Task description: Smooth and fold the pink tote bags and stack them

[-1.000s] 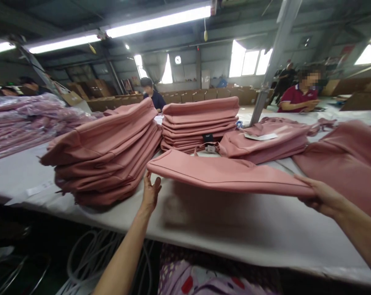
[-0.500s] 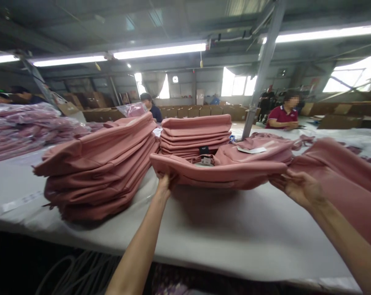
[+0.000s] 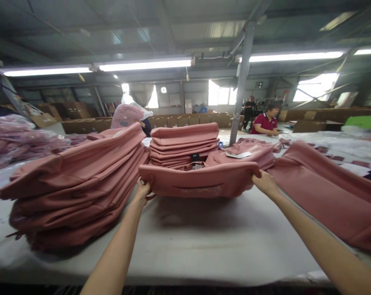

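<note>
- Gripping one end of a pink bag (image 3: 200,182), the left hand (image 3: 144,188) has its fingers closed on the edge
- The right hand (image 3: 263,180) pinches the opposite end, so the bag hangs between both hands, over the white table (image 3: 200,254)
- Left of the left hand, a tall pink stack (image 3: 89,176)
- Beyond both hands, a smaller stack (image 3: 185,137)
- Right of the right hand, a large pink piece (image 3: 320,196)
- Far beyond it, a person in red (image 3: 263,123)

Both hands (image 3: 143,191) grip a bag (image 3: 200,178) (pink); stack (image 3: 185,141) behind.
</note>
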`<state>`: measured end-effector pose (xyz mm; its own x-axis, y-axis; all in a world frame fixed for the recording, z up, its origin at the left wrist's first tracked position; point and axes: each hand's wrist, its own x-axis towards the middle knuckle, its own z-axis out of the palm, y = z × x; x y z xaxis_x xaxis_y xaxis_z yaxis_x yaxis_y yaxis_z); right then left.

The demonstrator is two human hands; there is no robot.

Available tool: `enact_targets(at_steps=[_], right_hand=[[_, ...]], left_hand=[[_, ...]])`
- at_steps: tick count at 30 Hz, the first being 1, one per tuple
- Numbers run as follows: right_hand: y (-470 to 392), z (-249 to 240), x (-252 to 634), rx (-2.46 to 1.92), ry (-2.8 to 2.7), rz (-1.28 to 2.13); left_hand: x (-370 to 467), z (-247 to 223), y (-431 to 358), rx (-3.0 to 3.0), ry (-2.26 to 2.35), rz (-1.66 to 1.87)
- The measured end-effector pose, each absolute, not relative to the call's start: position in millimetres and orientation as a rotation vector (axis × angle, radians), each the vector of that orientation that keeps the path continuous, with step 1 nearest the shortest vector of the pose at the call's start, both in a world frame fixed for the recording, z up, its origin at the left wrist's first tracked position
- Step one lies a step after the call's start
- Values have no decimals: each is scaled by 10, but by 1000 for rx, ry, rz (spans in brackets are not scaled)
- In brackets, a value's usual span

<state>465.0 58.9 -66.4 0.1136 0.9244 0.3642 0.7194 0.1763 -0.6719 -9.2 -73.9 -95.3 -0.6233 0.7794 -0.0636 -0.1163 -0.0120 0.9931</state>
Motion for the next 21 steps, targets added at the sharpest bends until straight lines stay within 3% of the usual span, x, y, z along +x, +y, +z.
enact_targets(at_steps=[5, 9, 15, 21], right_hand=[[508, -680, 4764, -1397, -1743, 444], [47, -1151, 5144, -1220, -1927, 616], [-567, -1988, 5444, -1275, -1868, 875], [-540, -1952, 5393, -1421, -1683, 1112]], left_hand=[[-195, -779, -967, 602, 1347, 1705], [-236, -1065, -1408, 435, 1124, 1615], [-74, -1999, -1900, 352, 1460, 1513], [-48, -2308, -2025, 607, 1856, 1390]])
